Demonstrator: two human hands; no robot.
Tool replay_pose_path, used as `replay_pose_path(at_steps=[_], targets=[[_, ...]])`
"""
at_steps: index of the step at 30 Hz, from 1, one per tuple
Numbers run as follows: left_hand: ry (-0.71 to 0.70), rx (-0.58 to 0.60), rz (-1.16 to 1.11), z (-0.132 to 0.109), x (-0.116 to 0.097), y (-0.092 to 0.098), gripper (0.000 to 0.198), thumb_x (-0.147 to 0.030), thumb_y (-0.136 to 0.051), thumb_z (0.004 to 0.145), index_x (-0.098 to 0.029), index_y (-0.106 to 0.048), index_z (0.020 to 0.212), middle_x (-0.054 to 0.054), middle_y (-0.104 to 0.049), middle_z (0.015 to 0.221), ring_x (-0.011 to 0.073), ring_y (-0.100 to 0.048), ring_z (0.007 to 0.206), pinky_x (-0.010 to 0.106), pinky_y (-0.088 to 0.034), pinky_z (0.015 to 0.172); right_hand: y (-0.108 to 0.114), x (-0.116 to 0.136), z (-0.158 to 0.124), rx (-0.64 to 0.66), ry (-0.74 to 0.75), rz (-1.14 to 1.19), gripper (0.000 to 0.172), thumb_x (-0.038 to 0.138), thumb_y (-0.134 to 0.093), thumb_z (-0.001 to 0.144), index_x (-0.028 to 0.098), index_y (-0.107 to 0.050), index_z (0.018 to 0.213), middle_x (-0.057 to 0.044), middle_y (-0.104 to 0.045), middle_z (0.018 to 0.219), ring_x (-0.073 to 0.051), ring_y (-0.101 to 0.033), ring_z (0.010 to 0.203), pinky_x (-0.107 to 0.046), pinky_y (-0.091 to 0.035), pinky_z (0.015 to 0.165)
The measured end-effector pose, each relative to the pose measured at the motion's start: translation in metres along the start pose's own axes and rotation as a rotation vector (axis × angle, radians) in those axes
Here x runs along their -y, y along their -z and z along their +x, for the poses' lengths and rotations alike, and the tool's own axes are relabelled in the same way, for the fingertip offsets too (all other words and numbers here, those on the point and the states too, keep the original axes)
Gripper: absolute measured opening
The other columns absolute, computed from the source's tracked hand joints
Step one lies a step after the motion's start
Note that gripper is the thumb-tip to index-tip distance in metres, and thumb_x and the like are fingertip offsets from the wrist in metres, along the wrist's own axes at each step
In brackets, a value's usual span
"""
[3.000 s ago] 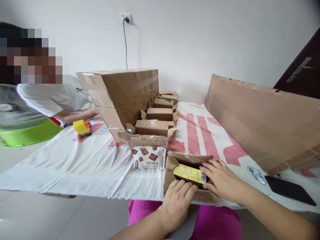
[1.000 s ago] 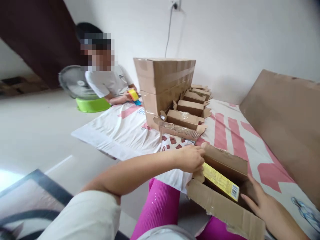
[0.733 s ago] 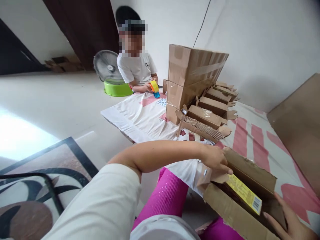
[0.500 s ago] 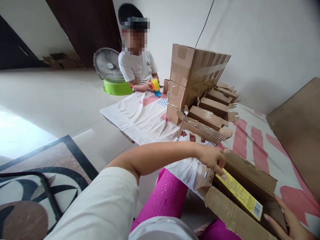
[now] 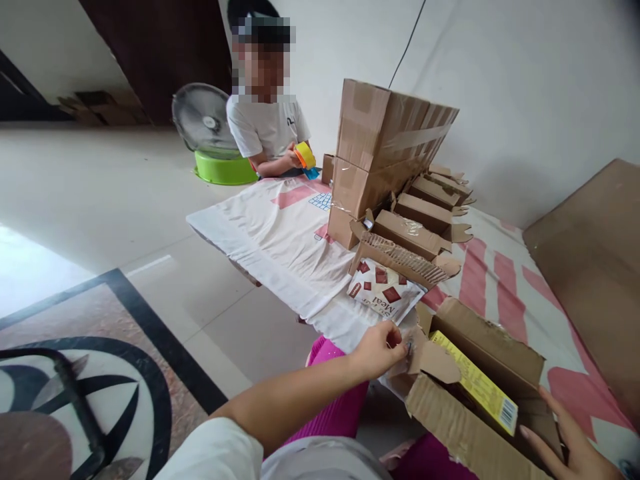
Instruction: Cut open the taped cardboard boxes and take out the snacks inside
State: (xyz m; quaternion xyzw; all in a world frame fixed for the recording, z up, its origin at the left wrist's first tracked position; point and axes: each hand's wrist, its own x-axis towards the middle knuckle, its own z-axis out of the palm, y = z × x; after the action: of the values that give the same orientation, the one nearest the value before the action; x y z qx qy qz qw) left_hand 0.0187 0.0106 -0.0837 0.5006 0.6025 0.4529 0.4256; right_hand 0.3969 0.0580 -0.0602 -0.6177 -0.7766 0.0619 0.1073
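An open cardboard box (image 5: 445, 417) lies near the table's front edge with its flaps spread. Inside it rests a yellow printed carton (image 5: 477, 380) with a barcode on its near end. My left hand (image 5: 380, 350) is closed in a pinch at the box's left end flap (image 5: 417, 353), where clear tape shows. At the opposite end, my right hand (image 5: 575, 433) grips the box, thumb and forefinger to either side of its end wall. Just beyond my left hand lies a white packet (image 5: 383, 290) with brown squares, marked "Meal".
Several narrow open cardboard boxes (image 5: 415, 233) stand in a row beside stacked taped cartons (image 5: 360, 127). A person (image 5: 265, 133) across the table holds a yellow and orange tape dispenser (image 5: 305, 157). A large cardboard sheet (image 5: 590, 267) leans at right; a fan (image 5: 205, 120) stands behind.
My left hand has come off the yellow carton and moved left to the end flap, which now bends inward over the carton's end. The packet is uncovered. My right hand stays on the box.
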Motion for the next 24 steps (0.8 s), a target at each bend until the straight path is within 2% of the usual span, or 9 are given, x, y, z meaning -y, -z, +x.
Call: replay_pose_path(at_steps=[4, 8, 12, 16, 21, 24], targets=[[0.074, 0.034, 0.011, 0.002, 0.000, -0.008, 0.003, -0.018, -0.063, 0.071, -0.017, -0.060, 0.070, -0.001, -0.062, 0.069, 0.0151, -0.058, 0.067, 0.026, -0.047, 0.063, 0.008, 0.016, -0.002, 0.087, -0.119, 0.070, 0.084, 0.067, -0.042, 0.079, 0.016, -0.040, 0.145, -0.017, -0.065, 0.130, -0.036, -0.069, 0.105, -0.043, -0.057, 0.079], [0.097, 0.048, 0.035, 0.006, -0.003, -0.008, 0.010, -0.009, -0.057, 0.066, -0.018, -0.062, 0.066, -0.002, -0.064, 0.068, 0.0163, -0.061, 0.070, 0.027, -0.047, 0.065, 0.015, 0.028, -0.004, 0.103, -0.107, 0.115, 0.081, 0.064, -0.044, 0.080, 0.017, -0.038, 0.146, -0.014, -0.069, 0.125, -0.034, -0.071, 0.103, -0.042, -0.056, 0.081], [0.104, 0.050, 0.046, 0.006, -0.002, -0.007, 0.014, -0.006, -0.055, 0.063, -0.018, -0.062, 0.063, -0.003, -0.064, 0.064, 0.0160, -0.062, 0.068, 0.026, -0.048, 0.065, 0.014, 0.028, -0.005, 0.099, -0.097, 0.131, 0.077, 0.062, -0.046, 0.082, 0.021, -0.039, 0.147, -0.012, -0.071, 0.121, -0.034, -0.072, 0.100, -0.041, -0.057, 0.078], [0.072, 0.032, 0.060, 0.007, 0.000, -0.010, 0.013, -0.006, -0.055, 0.062, -0.018, -0.060, 0.062, -0.003, -0.063, 0.063, 0.0151, -0.062, 0.066, 0.025, -0.048, 0.063, 0.009, 0.022, -0.004, 0.098, -0.080, 0.153, 0.076, 0.063, -0.045, 0.082, 0.021, -0.040, 0.145, -0.012, -0.067, 0.128, -0.033, -0.070, 0.105, -0.040, -0.056, 0.082], [-0.019, -0.057, 0.081, 0.015, 0.007, -0.012, 0.016, -0.003, -0.050, 0.066, -0.019, -0.050, 0.061, -0.005, -0.055, 0.053, 0.0127, -0.060, 0.052, 0.021, -0.046, 0.051, 0.009, 0.027, -0.005, 0.149, -0.090, 0.183, 0.076, 0.059, -0.044, 0.085, 0.020, -0.035, 0.149, -0.012, -0.071, 0.121, -0.033, -0.071, 0.102, -0.040, -0.055, 0.080], [-0.136, -0.215, 0.104, 0.020, 0.002, 0.004, 0.016, -0.007, -0.044, 0.076, -0.020, -0.045, 0.067, -0.005, -0.054, 0.057, 0.0123, -0.059, 0.053, 0.023, -0.048, 0.052, 0.012, 0.036, -0.008, 0.113, -0.087, 0.221, 0.074, 0.056, -0.043, 0.087, 0.019, -0.033, 0.150, -0.011, -0.074, 0.114, -0.033, -0.071, 0.101, -0.039, -0.054, 0.080]])
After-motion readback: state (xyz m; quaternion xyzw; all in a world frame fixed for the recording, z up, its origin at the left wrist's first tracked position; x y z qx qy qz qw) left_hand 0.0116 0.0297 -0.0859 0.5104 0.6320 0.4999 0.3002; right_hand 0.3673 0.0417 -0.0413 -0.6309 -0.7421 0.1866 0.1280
